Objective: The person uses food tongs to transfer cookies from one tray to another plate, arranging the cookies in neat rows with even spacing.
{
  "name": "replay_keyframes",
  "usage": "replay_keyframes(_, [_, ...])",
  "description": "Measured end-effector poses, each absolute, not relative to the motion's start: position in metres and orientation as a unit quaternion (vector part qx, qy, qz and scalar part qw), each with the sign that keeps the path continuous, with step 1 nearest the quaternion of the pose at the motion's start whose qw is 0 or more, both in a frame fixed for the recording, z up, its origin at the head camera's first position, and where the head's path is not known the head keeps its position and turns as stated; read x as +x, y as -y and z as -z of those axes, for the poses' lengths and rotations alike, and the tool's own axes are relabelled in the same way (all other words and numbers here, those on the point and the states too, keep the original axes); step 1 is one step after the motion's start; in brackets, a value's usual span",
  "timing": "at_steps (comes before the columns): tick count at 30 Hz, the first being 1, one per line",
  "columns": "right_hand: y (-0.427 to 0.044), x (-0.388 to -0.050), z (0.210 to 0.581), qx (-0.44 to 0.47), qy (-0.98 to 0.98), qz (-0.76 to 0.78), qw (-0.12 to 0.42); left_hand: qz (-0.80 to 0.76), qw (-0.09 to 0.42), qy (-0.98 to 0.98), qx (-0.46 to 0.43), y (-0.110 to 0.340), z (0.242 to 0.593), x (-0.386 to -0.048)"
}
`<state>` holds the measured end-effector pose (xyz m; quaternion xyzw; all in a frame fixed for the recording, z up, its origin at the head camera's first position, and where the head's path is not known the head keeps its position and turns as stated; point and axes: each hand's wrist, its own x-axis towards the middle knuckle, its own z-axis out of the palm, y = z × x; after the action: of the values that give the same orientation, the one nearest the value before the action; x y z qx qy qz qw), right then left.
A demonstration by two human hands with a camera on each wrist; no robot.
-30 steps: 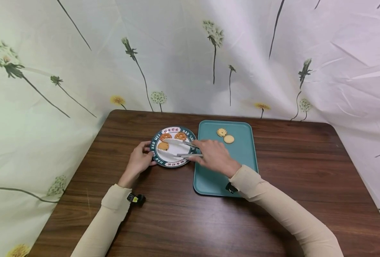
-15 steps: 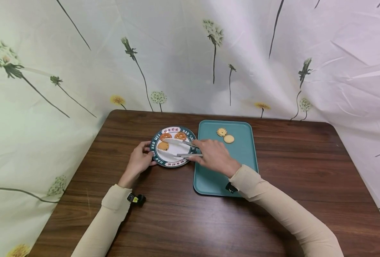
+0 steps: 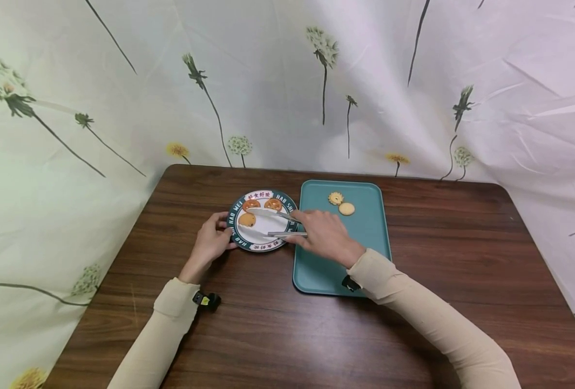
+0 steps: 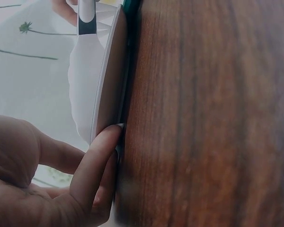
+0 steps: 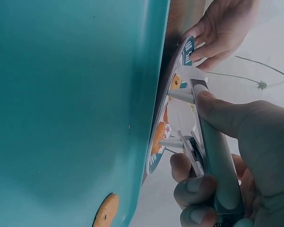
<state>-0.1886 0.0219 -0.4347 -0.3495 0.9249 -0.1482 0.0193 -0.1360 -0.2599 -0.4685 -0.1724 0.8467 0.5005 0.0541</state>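
- Right hand [image 3: 323, 232], one, just right of centre in the head view: grip wrapped around metal tongs [image 3: 284, 235], whose white tips stand apart
- Round biscuit [image 3: 247, 220], one, left of centre in the head view, lying on the plate between the tips; contact with either tip cannot be told
- Left hand [image 3: 208, 240], one, at the left edge of the plate [image 3: 287, 202]: grip pinching the rim, a hold that should stop it sliding
- Handling note, by judgement: tips best set low and level at both sides of the biscuit, squeeze light and even, as it looks brittle and could crack or skid
- Pierced biscuits [image 3: 273, 205], two, reddish brown, upper part of the plate; upper tong arm passes close by, so a wide swing might knock them
- Tray [image 3: 365, 232], one, teal, right of the plate, partly under the right hand; raised edge a likely snag for low moves
- Scalloped biscuit [image 3: 336, 198] and pale biscuit [image 3: 347, 208], one each, upper part of the tray, apparently touching
- Tabletop [image 3: 268, 335], dark wood grain, beneath plate and tray
- Cloth [image 3: 268, 97], dandelion print, across the top of the head view, not in the way
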Motion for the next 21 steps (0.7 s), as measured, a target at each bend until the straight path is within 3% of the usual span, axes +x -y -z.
replay_keyframes(21, [-0.034, -0.187, 0.43, -0.349, -0.923, 0.161, 0.004, -0.502, 0.052, -0.848, -0.164, 0.261, 0.467, -0.136])
